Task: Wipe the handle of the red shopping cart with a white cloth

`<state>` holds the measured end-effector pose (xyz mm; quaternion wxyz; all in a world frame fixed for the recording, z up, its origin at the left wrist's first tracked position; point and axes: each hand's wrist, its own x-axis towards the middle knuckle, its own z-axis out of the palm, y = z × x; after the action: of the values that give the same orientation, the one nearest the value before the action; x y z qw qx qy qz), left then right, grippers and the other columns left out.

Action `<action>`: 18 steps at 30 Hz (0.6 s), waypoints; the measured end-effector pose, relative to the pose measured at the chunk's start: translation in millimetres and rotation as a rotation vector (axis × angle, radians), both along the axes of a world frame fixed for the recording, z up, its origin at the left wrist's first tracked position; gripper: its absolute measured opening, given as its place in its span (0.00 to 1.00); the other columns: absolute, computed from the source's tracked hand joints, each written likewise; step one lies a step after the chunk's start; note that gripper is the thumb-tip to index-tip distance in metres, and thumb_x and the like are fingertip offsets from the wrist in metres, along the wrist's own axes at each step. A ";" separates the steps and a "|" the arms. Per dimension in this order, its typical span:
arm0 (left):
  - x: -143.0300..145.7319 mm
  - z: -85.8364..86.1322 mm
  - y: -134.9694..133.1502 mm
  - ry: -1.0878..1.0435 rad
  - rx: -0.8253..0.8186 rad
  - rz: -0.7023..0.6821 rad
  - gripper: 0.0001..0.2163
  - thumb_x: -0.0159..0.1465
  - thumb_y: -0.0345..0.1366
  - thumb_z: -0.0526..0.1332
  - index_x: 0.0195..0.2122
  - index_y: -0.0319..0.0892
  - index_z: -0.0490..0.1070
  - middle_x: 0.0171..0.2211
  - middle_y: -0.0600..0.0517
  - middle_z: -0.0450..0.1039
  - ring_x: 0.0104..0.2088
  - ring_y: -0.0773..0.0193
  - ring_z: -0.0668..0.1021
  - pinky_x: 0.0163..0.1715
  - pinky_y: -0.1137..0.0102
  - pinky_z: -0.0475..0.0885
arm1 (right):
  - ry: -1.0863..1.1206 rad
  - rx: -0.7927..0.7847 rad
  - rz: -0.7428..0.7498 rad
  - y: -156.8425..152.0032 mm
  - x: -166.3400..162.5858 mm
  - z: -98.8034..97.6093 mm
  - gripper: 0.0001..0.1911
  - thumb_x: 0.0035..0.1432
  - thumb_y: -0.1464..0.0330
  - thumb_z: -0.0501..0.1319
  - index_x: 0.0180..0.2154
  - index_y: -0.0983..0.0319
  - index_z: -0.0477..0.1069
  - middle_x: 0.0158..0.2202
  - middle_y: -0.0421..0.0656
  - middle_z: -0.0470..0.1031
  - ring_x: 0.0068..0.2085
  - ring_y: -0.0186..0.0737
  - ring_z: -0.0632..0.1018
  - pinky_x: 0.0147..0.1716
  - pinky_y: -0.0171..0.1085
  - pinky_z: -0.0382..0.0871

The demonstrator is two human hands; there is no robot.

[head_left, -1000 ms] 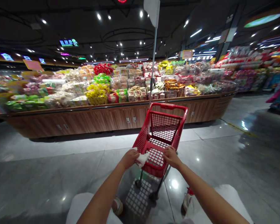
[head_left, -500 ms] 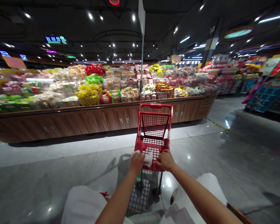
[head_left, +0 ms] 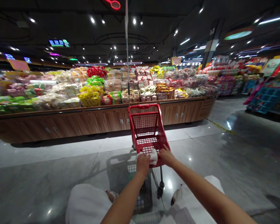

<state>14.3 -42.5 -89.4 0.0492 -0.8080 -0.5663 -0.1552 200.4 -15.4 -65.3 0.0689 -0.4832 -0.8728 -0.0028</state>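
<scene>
Cart pole point(head_left: 127, 56) top beyond upper edge

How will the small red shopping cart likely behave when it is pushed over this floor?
The red shopping cart probably rolls easily: it stands on wheels on a smooth, glossy floor. Its basket looks empty, so it is likely light. The tall thin pole may sway in turns.

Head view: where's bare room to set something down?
Free: inside the red plastic mesh cart; grey glossy floor between it and the long wooden display counter. Crowded: countertop heaped with packets; cart's near rim, under left hand, white cloth, right hand.
</scene>
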 end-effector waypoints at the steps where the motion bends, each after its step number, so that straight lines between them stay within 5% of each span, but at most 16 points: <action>1: -3.0 0.2 0.0 0.016 0.008 -0.018 0.07 0.64 0.36 0.58 0.43 0.43 0.71 0.39 0.47 0.73 0.42 0.55 0.73 0.45 0.58 0.67 | 0.044 -0.003 -0.039 -4.3 -10.7 -5.3 0.11 0.55 0.70 0.58 0.41 0.61 0.74 0.39 0.47 0.78 0.45 0.44 0.74 0.57 0.45 0.48; 4: -24.9 2.3 2.4 0.096 0.017 -0.117 0.10 0.65 0.34 0.57 0.47 0.44 0.70 0.39 0.48 0.74 0.42 0.56 0.74 0.45 0.58 0.67 | 0.194 -0.011 -0.124 -14.3 -37.1 -19.2 0.16 0.48 0.72 0.60 0.42 0.63 0.71 0.43 0.49 0.76 0.49 0.47 0.71 0.53 0.43 0.53; 7: -65.1 8.6 6.7 0.179 0.040 -0.258 0.11 0.66 0.33 0.57 0.49 0.44 0.69 0.40 0.48 0.75 0.46 0.57 0.75 0.50 0.58 0.67 | 0.242 -0.030 -0.057 -13.2 -45.1 -23.2 0.16 0.45 0.73 0.61 0.40 0.61 0.70 0.43 0.47 0.75 0.49 0.46 0.71 0.50 0.41 0.54; 12: -130.6 18.9 8.9 0.204 0.177 -0.388 0.19 0.67 0.29 0.53 0.58 0.47 0.62 0.57 0.49 0.68 0.61 0.57 0.65 0.60 0.54 0.59 | 0.243 -0.055 -0.043 3.6 -42.6 -16.0 0.12 0.44 0.73 0.61 0.36 0.62 0.71 0.40 0.45 0.76 0.46 0.45 0.71 0.48 0.41 0.55; 18: -97.8 3.4 0.9 0.165 0.142 -0.343 0.18 0.67 0.33 0.55 0.58 0.45 0.64 0.55 0.47 0.70 0.58 0.58 0.69 0.60 0.56 0.61 | 0.233 -0.070 -0.141 0.2 -68.5 -17.0 0.21 0.43 0.67 0.65 0.43 0.61 0.72 0.45 0.48 0.74 0.51 0.52 0.68 0.57 0.48 0.45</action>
<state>-83.5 -41.7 -86.1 0.1250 -0.8970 -0.4022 -0.1340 131.9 -15.1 -82.3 0.1524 -0.5423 -0.8224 0.0789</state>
